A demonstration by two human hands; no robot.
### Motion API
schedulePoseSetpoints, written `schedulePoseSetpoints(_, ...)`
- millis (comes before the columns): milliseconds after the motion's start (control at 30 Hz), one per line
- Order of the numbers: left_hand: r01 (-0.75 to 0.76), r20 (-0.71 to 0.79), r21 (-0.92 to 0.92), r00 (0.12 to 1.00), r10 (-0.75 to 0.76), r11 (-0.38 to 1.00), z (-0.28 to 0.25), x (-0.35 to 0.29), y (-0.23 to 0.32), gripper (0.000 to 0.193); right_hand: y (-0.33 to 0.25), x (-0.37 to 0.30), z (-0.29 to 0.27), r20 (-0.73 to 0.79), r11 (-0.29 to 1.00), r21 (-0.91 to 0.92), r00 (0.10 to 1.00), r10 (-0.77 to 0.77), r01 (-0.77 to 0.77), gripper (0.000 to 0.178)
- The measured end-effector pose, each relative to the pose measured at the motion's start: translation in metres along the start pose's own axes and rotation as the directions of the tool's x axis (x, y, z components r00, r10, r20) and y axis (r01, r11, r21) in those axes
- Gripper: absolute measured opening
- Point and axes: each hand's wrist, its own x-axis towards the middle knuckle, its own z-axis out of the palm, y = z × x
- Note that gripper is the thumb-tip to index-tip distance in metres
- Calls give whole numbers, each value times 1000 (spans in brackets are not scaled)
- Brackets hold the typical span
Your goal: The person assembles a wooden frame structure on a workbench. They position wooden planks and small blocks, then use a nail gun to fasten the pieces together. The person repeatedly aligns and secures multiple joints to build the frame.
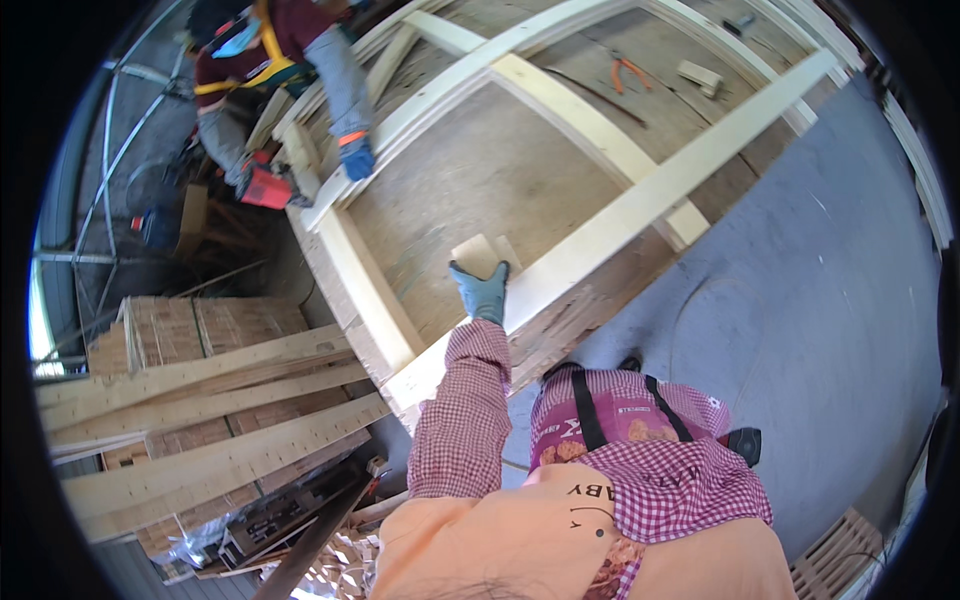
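Note:
My left hand (481,294), in a blue-grey glove, reaches forward over the near rail (560,262) of a pale wooden frame. Its fingers close around a small wood block (477,256), which rests at or just above the worktable (430,225) inside the frame. Beside the block, partly behind the hand, a second light wood piece shows. The frame's short left crosspiece (372,290) and a middle crosspiece (580,120) join the near rail to a curved far rail (430,110). My right hand does not show.
Across the frame a co-worker (270,60) rests one blue-gloved hand (357,158) on the far rail and holds a red tool (268,188). Orange-handled pliers (628,75) and a wood block (698,77) lie farther right. Long boards (220,430) and stacked wood (165,330) stand at left.

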Motion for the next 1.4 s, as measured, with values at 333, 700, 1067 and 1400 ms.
schedulePoseSetpoints(333,110,71,150,990,-122,983,78,18,34,110,-45,63,-45,-53,996,86,998,17,-12,66)
schedulePoseSetpoints(700,-162,82,738,985,150,655,103,18,55,72,-152,161,-49,46,1000,-5,999,8,-8,64)
schedulePoseSetpoints(1067,361,419,-9,848,-324,933,269,-196,116,50,-294,307,26,608,781,-102,660,-442,617,63)
schedulePoseSetpoints(1400,318,300,211,879,-371,924,293,-184,124,38,-329,335,91,803,684,-231,533,-268,692,48)
